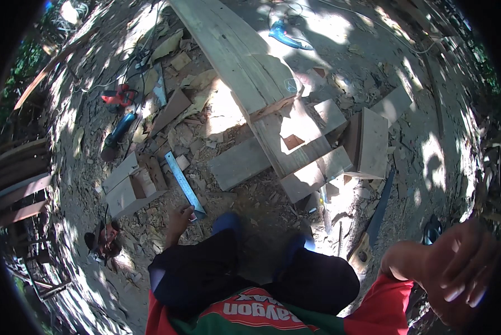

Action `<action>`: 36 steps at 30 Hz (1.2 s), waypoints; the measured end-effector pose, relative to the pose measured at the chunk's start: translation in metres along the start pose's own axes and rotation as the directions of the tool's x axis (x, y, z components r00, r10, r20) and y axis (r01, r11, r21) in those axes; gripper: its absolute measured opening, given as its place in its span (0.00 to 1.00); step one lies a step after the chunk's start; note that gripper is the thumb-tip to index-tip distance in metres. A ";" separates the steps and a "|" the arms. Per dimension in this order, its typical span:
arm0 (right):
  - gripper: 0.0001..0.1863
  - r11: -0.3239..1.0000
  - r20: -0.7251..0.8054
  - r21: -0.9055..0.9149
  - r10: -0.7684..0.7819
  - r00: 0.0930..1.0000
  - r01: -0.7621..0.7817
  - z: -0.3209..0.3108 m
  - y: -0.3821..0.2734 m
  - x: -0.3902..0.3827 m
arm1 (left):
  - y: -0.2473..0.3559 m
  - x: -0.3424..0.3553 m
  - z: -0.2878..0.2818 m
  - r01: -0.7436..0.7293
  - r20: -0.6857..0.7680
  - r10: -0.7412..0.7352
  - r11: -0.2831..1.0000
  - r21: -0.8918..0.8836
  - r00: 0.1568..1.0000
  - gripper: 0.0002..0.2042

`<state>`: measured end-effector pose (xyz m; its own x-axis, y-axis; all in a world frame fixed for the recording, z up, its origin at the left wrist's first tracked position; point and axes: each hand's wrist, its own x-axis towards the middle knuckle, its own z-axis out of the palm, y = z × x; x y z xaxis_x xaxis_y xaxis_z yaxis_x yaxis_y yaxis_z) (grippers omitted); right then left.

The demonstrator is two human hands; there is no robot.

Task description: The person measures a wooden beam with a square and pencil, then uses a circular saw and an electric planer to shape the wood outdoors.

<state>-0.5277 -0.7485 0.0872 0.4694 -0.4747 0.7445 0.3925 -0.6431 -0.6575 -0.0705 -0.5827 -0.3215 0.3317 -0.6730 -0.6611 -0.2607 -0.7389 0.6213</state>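
My left hand (179,221) is closed on the lower end of a metal try square (182,181), whose long blade slants up and away above the wood scraps on the ground. My right hand (461,269) is raised at the far right. Its fingers are loosely curled down and nothing shows in them. In front of me lies a thick wooden plank (250,72), its near end resting against a board with a square cut-out (287,137). A cut block with a notch (134,187) sits left of the try square.
A hand saw (380,209) and a chisel-like tool (325,209) lie at right. Corded power tools rest at left: a teal-handled one (119,131), a red one (118,96) and another red one (106,240). A blue tool (287,36) lies beyond the plank. Boards (373,142) and chips cover the dirt.
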 end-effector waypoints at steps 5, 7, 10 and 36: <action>0.12 0.950 -0.229 0.130 0.307 0.924 -0.283 0.082 0.157 0.006 | -0.081 -0.119 0.005 0.021 -0.024 -0.025 0.991 -0.132 0.999 0.21; 0.12 0.890 -0.042 0.125 0.447 0.893 -0.439 0.102 0.219 0.021 | -0.113 -0.154 0.018 0.003 -0.109 -0.015 0.994 -0.113 0.994 0.21; 0.11 0.857 0.137 0.037 0.505 0.852 -0.514 0.123 0.273 0.065 | -0.104 -0.197 0.028 0.063 -0.234 -0.089 0.991 -0.117 0.968 0.21; 0.14 0.966 0.972 -0.189 0.158 0.175 0.179 0.569 0.238 -0.042 | 0.020 -0.354 -0.083 -0.370 -0.300 0.583 0.756 0.540 0.755 0.24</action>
<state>-0.0039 -0.5403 -0.1660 0.9127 0.3996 -0.0857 0.3137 -0.8193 -0.4800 -0.1175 -0.3561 -0.0398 0.3702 -0.9289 -0.0103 -0.8094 -0.3280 0.4872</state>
